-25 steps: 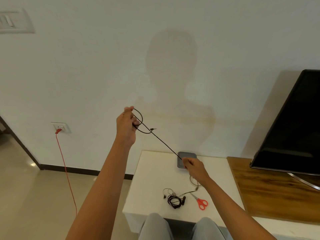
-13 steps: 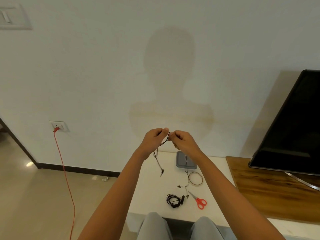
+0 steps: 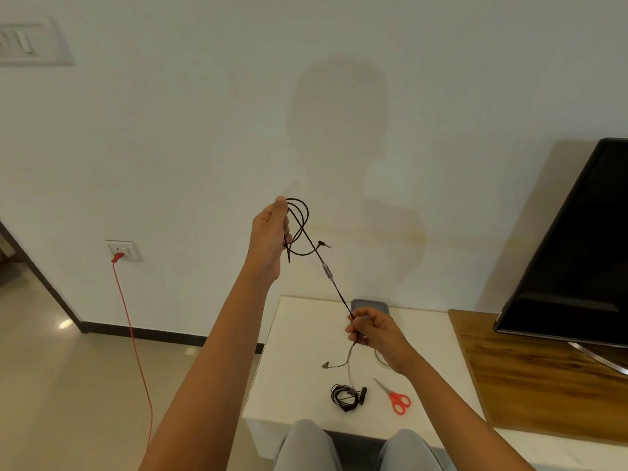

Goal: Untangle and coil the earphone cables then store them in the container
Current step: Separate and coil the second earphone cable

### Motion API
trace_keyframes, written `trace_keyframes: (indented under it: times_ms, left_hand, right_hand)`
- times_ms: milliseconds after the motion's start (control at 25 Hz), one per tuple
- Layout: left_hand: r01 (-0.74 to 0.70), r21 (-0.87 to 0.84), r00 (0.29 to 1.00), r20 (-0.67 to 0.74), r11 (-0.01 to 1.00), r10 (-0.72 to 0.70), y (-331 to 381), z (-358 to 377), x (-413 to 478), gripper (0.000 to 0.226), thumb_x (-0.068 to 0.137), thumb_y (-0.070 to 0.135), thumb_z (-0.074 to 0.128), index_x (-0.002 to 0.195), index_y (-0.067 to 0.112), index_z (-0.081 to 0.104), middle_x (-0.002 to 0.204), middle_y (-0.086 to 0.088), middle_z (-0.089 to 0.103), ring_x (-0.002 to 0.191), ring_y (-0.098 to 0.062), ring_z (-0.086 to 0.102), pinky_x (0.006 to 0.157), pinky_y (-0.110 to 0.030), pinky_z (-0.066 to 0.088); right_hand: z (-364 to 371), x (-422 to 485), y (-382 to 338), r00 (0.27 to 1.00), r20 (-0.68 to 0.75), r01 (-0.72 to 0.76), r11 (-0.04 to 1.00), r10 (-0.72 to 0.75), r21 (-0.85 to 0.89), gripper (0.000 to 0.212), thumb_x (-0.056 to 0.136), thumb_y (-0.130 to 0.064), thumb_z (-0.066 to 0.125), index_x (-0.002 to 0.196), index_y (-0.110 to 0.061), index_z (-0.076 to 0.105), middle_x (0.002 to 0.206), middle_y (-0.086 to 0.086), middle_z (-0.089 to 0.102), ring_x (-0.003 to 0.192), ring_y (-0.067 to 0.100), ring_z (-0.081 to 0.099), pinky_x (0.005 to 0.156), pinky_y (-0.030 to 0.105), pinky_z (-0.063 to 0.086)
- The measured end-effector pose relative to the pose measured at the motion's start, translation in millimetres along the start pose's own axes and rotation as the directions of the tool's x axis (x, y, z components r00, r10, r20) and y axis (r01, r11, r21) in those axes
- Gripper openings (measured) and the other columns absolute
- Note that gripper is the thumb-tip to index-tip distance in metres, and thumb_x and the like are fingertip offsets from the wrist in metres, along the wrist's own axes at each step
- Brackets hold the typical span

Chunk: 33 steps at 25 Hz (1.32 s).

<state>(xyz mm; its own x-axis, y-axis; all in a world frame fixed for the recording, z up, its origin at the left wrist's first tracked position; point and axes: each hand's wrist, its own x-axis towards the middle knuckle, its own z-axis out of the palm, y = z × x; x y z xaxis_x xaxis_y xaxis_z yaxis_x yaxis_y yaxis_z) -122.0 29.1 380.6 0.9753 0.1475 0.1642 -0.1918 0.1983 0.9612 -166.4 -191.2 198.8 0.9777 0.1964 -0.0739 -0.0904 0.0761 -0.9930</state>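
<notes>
head view: the raised left hand (image 3: pixel 270 232) grips loops of the black earphone cable (image 3: pixel 334 283), and the lower right hand (image 3: pixel 373 329) pinches it above the white table (image 3: pixel 295 351). the cable slants taut down-right between them, earbuds dangling below. the grey container (image 3: pixel 368 304) sits just behind the right hand. coiled earphones (image 3: pixel 346 397) and red scissors (image 3: pixel 396 399) lie nearer.

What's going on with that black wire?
A person is coiling a black earphone cable. The left hand holds a few loops of it up in the air, and the right hand pinches it lower down, so it runs straight between them. Its earbud ends dangle over the white table. Another bundled earphone lies there beside red scissors, and the grey container sits at the far edge.
</notes>
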Motion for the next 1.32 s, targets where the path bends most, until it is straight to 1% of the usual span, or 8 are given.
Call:
trace_keyframes:
  times_ms: [160, 400, 520, 680, 840, 960, 1120, 1320]
  left_hand:
    - [-0.022, 0.012, 1.000, 0.003, 1.000, 0.022, 2, 0, 0, 0.039, 0.100, 0.036, 0.045, 0.066, 0.020, 0.035, 0.062, 0.003, 0.027, 0.056, -0.011, 0.025, 0.052, -0.023, 0.031]
    - [-0.024, 0.005, 1.000, 0.000, 1.000, 0.024, 6, -1, 0, 0.039, 0.100, 0.035, 0.045, 0.066, 0.019, 0.036, 0.062, 0.003, 0.027, 0.056, -0.011, 0.025, 0.053, -0.023, 0.032]
    - [-0.022, 0.013, 1.000, 0.007, 1.000, 0.022, 5, 1, -2, 0.039, 0.100, 0.035, 0.045, 0.065, 0.020, 0.035, 0.062, 0.003, 0.026, 0.056, -0.011, 0.024, 0.053, -0.023, 0.031]
    - [-0.008, 0.013, 1.000, 0.003, 1.000, 0.008, 3, 2, -3, 0.039, 0.100, 0.035, 0.045, 0.066, 0.020, 0.036, 0.062, 0.003, 0.027, 0.055, -0.011, 0.024, 0.053, -0.023, 0.031]
    - [0.001, -0.025, 0.999, -0.047, 1.000, -0.002, 7, -2, -2, 0.037, 0.100, 0.035, 0.045, 0.067, 0.019, 0.037, 0.061, 0.004, 0.027, 0.053, -0.010, 0.025, 0.052, -0.023, 0.031]
    - [-0.005, -0.066, 0.993, -0.116, 0.998, -0.003, 13, -8, 1, 0.036, 0.100, 0.036, 0.045, 0.069, 0.019, 0.039, 0.058, 0.006, 0.029, 0.049, -0.009, 0.028, 0.053, -0.024, 0.030]
    - [-0.014, -0.100, 0.983, -0.185, 0.995, -0.005, 20, -19, 6, 0.037, 0.100, 0.036, 0.044, 0.067, 0.020, 0.039, 0.055, 0.008, 0.031, 0.044, -0.007, 0.031, 0.055, -0.024, 0.031]
    - [-0.003, -0.106, 0.980, -0.200, 0.994, -0.019, 14, -19, 3, 0.039, 0.101, 0.036, 0.044, 0.066, 0.020, 0.037, 0.053, 0.010, 0.032, 0.042, -0.006, 0.032, 0.055, -0.024, 0.030]
  right_hand:
    - [1, -3, -7, 0.999, 0.018, -0.030, 0.998, 0.029, 0.047, 0.014, 0.094, -0.015, 0.053, 0.100, -0.003, 0.059, 0.096, 0.018, 0.071, 0.075, 0.027, 0.068, 0.073, 0.037, 0.056]
    - [-1, -4, -12, 0.999, 0.010, -0.052, 0.997, 0.052, 0.058, 0.011, 0.095, -0.013, 0.053, 0.102, -0.006, 0.058, 0.097, 0.020, 0.071, 0.053, 0.016, 0.058, 0.048, 0.026, 0.047]
    - [-1, -3, -10, 1.000, 0.021, -0.010, 0.999, 0.009, 0.041, 0.007, 0.095, -0.006, 0.052, 0.101, -0.008, 0.054, 0.091, 0.020, 0.071, 0.049, 0.016, 0.055, 0.047, 0.026, 0.045]
    - [-1, -3, -10, 0.997, 0.083, 0.013, 0.993, -0.003, -0.121, 0.003, 0.091, -0.003, 0.058, 0.091, -0.004, 0.060, 0.089, 0.017, 0.070, 0.052, 0.015, 0.059, 0.049, 0.026, 0.047]
    - [-4, -8, -7, 0.983, 0.180, 0.014, 0.974, 0.028, -0.228, 0.022, 0.098, -0.014, 0.048, 0.093, -0.004, 0.067, 0.092, 0.012, 0.070, 0.059, 0.012, 0.057, 0.057, 0.021, 0.045]
    - [-13, -13, 9, 0.981, 0.164, -0.081, 0.983, 0.108, -0.164, 0.038, 0.101, -0.028, 0.039, 0.100, 0.000, 0.065, 0.087, 0.012, 0.068, 0.061, 0.013, 0.051, 0.061, 0.023, 0.043]
    - [-25, -19, 33, 0.985, 0.063, -0.166, 0.985, 0.163, 0.042, 0.014, 0.094, -0.012, 0.055, 0.107, -0.007, 0.055, 0.093, 0.017, 0.067, 0.064, 0.018, 0.050, 0.066, 0.030, 0.046]
    - [-25, -23, 45, 0.988, -0.019, -0.150, 0.981, 0.154, 0.123, 0.012, 0.094, -0.002, 0.049, 0.100, 0.006, 0.056, 0.088, 0.021, 0.060, 0.071, 0.021, 0.058, 0.069, 0.027, 0.054]
